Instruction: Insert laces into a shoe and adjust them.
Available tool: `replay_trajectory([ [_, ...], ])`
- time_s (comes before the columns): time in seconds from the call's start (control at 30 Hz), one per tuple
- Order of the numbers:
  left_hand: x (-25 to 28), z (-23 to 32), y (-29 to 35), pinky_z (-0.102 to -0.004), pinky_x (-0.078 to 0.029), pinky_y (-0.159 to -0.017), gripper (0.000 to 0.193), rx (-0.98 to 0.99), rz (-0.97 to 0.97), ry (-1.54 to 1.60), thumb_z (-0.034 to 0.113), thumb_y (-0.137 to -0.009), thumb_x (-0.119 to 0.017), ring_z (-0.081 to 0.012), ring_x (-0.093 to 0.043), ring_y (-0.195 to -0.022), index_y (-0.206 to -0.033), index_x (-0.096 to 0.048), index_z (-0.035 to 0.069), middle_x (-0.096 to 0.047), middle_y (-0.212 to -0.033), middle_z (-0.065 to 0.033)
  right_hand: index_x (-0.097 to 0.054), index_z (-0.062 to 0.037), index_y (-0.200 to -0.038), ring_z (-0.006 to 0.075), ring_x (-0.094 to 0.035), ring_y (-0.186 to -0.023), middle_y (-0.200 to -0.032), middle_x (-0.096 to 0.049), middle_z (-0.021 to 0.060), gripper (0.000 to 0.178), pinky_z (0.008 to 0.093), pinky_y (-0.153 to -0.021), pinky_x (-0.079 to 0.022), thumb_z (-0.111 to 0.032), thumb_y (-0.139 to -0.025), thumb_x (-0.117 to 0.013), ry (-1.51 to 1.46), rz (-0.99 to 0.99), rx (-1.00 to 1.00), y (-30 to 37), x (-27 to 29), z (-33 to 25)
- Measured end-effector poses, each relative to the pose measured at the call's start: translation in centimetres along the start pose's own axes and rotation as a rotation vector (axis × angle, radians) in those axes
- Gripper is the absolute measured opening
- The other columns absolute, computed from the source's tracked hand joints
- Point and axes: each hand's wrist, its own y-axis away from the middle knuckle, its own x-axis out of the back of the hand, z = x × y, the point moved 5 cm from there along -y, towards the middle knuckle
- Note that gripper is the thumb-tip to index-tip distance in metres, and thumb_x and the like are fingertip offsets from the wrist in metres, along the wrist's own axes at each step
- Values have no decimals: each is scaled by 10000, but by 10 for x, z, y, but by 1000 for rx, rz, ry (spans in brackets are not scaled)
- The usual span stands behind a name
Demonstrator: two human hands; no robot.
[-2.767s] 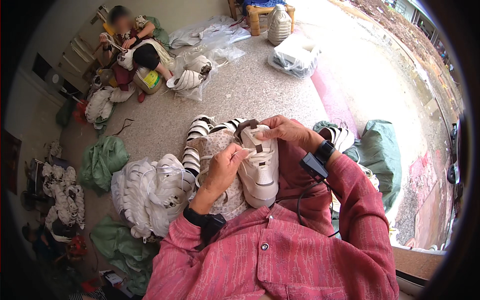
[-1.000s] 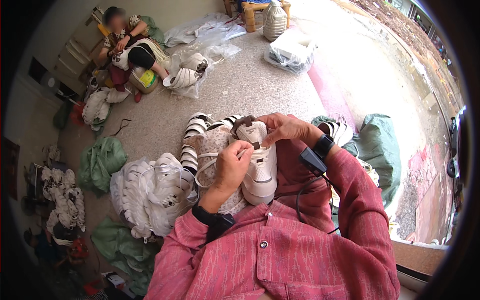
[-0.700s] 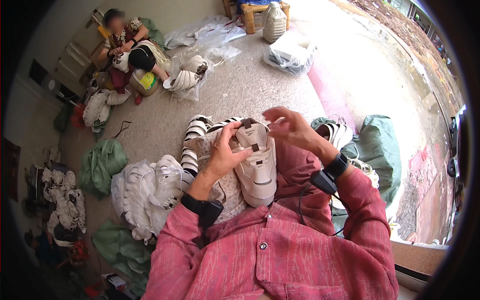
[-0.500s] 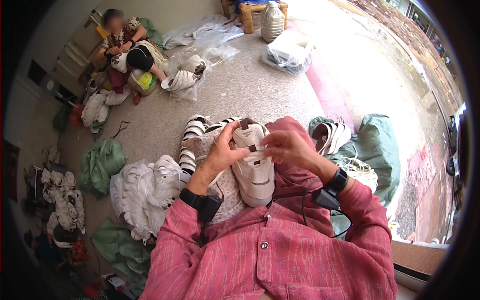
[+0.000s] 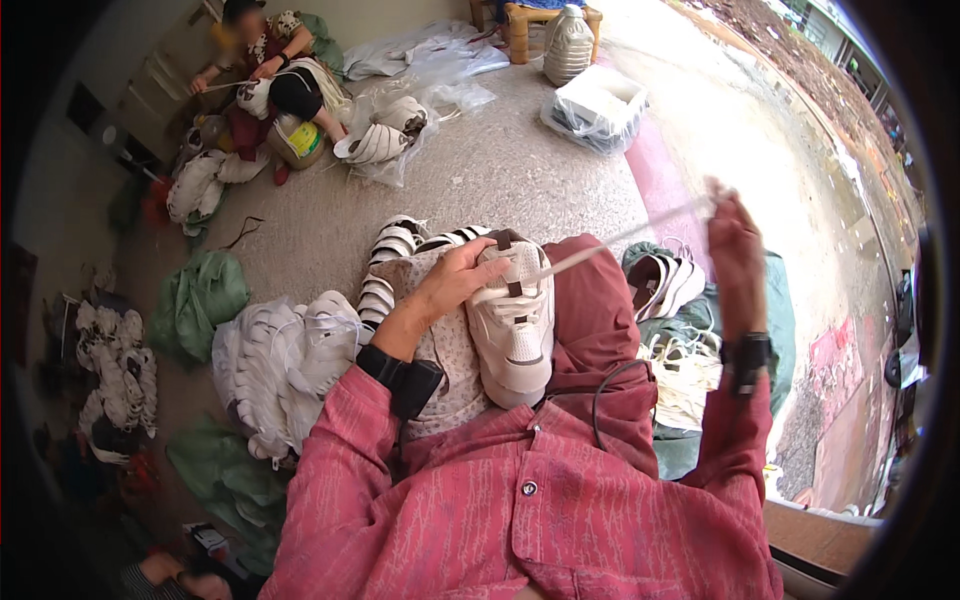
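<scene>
A white and cream sneaker (image 5: 515,345) lies on my lap, with its tongue and dark loops facing up and its toe toward me. My left hand (image 5: 450,285) grips the sneaker's side near the tongue, thumb resting on top. From the tongue area a whitish shoelace (image 5: 625,235) runs taut up to the right. Its far end is in my right hand (image 5: 735,245), which is raised well away from the shoe with its fingers closed and slightly blurred. Beside my right thigh is a bundle of cream laces (image 5: 680,375) on green sacking (image 5: 770,310).
Stacked white shoes (image 5: 290,375) are on my left, striped ones (image 5: 398,240) just beyond my knees, others (image 5: 665,280) at right. A green sack (image 5: 205,300) lies further left. Across the floor sit a co-worker (image 5: 275,80), a plastic-wrapped tub (image 5: 597,108) and a large bottle (image 5: 567,48).
My right hand has moved from the shoe's tongue out to the right and upward, drawing the lace out long. My left hand stays on the shoe. The co-worker's hands have moved apart.
</scene>
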Motion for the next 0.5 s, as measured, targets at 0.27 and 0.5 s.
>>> replay_trajectory([
  [0.27, 1, -9, -7, -275, -482, -779, 474, -146, 116, -154, 287, -896, -678, -138, -590, -904, -1251, -543, 3, -648, -997, -79, -402, -88, -753, 88, -274, -453, -581, -316, -19, 255, 224, -442, -268, -69, -998, -470, -157, 189, 40, -33, 178, -81],
  [0.5, -29, 65, 32, -395, -363, -1023, 458, -754, 415, -1002, 269, -863, -705, -251, -558, -1090, -1242, -542, 70, -626, -1136, -51, -372, -3, -1415, 108, -538, -663, -821, -564, 9, 561, 246, -592, -490, -58, -910, -610, 474, -17, -135, -9, 92, 32],
])
